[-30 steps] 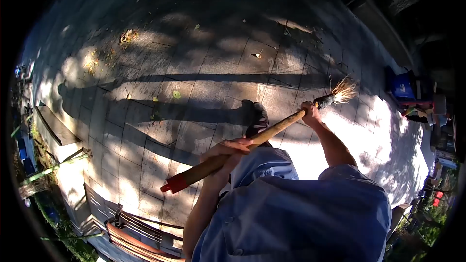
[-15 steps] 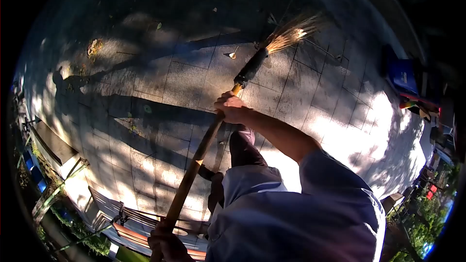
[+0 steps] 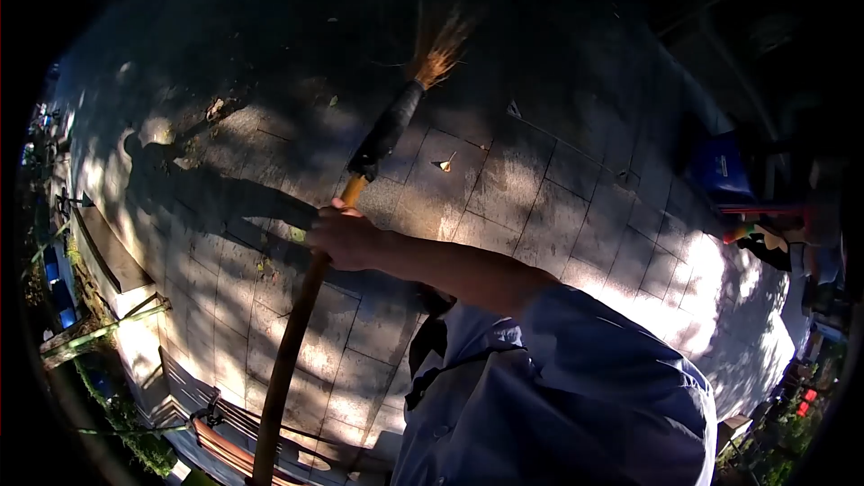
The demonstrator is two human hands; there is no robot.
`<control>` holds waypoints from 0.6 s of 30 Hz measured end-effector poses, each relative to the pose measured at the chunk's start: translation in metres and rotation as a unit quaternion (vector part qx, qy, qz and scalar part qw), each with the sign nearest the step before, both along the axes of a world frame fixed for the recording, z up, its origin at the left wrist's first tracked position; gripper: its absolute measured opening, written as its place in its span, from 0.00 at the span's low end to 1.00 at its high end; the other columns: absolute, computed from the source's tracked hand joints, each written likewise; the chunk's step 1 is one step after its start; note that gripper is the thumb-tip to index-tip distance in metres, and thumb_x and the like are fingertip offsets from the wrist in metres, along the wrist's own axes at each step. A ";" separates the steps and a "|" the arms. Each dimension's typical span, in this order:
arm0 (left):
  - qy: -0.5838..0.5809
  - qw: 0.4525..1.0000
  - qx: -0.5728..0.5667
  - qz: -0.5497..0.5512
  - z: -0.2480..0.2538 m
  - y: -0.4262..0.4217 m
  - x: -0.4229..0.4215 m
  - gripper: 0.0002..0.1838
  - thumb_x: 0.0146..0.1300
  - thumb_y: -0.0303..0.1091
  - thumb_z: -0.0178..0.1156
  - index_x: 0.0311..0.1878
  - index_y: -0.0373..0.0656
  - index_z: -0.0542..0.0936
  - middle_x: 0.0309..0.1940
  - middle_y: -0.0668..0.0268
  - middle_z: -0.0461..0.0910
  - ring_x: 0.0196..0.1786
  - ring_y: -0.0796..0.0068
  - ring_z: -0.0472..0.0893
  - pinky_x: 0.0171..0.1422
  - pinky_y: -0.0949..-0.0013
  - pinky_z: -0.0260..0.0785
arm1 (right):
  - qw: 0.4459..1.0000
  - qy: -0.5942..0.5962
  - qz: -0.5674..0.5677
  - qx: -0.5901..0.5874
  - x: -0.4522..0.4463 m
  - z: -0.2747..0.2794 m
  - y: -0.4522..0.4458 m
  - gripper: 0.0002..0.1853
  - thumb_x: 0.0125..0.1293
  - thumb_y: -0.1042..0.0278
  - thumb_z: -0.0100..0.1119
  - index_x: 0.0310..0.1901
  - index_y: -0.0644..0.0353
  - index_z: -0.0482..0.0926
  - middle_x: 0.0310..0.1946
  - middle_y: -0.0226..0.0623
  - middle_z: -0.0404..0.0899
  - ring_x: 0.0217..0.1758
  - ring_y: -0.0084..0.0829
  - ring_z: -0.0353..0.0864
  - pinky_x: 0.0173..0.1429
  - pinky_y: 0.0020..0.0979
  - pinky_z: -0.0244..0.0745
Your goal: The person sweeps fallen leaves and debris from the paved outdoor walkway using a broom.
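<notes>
My right hand [image 3: 346,237] is wrapped round the wooden handle [image 3: 292,360] of a broom, just below its dark bound section [image 3: 387,130]. The broom's straw bristles [image 3: 439,52] fan out at the top of the view, over the shaded paving. Whether the tips touch the ground I cannot tell. The handle slants down and left, leaving the view at the bottom edge. My left hand is out of view. A small pale dry leaf [image 3: 445,163] lies on the paving [image 3: 508,184], right of the broom head.
A slatted bench [image 3: 229,436] stands at the lower left, near a low ledge [image 3: 108,252]. On the right are a blue container [image 3: 720,166] and other items. Fallen leaves [image 3: 216,110] lie at the upper left, near my shadow [image 3: 216,193].
The broom head has swung left, its bristles now pointing more nearly straight up the view. My right hand has moved left and slightly down with it. My left hand has gone out of view.
</notes>
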State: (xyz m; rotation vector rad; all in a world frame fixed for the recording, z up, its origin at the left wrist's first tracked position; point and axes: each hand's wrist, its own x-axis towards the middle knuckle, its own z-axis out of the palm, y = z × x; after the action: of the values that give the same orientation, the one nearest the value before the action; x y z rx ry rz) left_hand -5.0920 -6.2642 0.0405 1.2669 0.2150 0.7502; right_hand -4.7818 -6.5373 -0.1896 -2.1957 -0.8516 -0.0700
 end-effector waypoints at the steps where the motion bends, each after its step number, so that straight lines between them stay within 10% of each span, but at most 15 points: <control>1: -0.016 0.993 0.036 -0.112 -0.039 0.023 -0.003 0.20 0.59 0.36 0.60 0.55 0.50 0.71 0.40 0.64 0.75 0.48 0.62 0.73 0.61 0.43 0.61 | 0.999 -0.008 -0.034 -0.019 -0.012 -0.009 -0.035 0.08 0.46 0.66 0.65 0.26 0.51 0.74 0.27 0.29 0.73 0.40 0.34 0.73 0.52 0.36 0.63; 2: 0.040 0.999 -0.026 -0.025 -0.053 -0.015 0.024 0.12 0.64 0.41 0.56 0.36 0.45 0.67 0.28 0.68 0.63 0.38 0.65 0.69 0.57 0.56 0.63 | 0.997 -0.014 -0.071 0.000 -0.022 -0.026 -0.071 0.09 0.46 0.65 0.65 0.25 0.52 0.73 0.26 0.30 0.73 0.39 0.35 0.73 0.51 0.35 0.62; 6: 0.104 0.963 -0.035 -0.245 -0.114 -0.152 0.127 0.16 0.59 0.42 0.62 0.31 0.40 0.71 0.29 0.57 0.77 0.44 0.53 0.79 0.58 0.47 0.68 | 0.970 0.089 -0.171 -0.149 -0.044 -0.085 -0.251 0.08 0.48 0.65 0.63 0.26 0.55 0.73 0.27 0.37 0.75 0.40 0.41 0.75 0.49 0.39 0.65; 10: 0.095 0.901 -0.088 -0.414 -0.145 -0.282 0.231 0.02 0.59 0.22 0.60 0.33 0.34 0.77 0.34 0.53 0.81 0.50 0.54 0.80 0.63 0.52 0.66 | 0.922 0.202 -0.250 -0.215 -0.019 -0.134 -0.394 0.14 0.54 0.59 0.65 0.24 0.58 0.72 0.26 0.40 0.74 0.36 0.44 0.75 0.41 0.42 0.68; 18: 0.171 0.972 -0.042 -0.154 -0.108 -0.297 0.274 0.10 0.58 0.30 0.64 0.28 0.37 0.74 0.28 0.53 0.80 0.46 0.53 0.81 0.65 0.46 0.63 | 0.984 0.133 -0.051 -0.107 0.154 -0.175 -0.310 0.09 0.50 0.65 0.62 0.25 0.58 0.73 0.27 0.38 0.74 0.39 0.43 0.74 0.46 0.40 0.66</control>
State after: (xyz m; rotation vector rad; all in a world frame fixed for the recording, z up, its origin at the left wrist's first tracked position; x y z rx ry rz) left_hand -4.8182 -6.5609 -0.0679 1.3059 0.3165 0.2507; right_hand -4.6281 -6.8471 -0.3641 -2.3805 -0.6200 0.2717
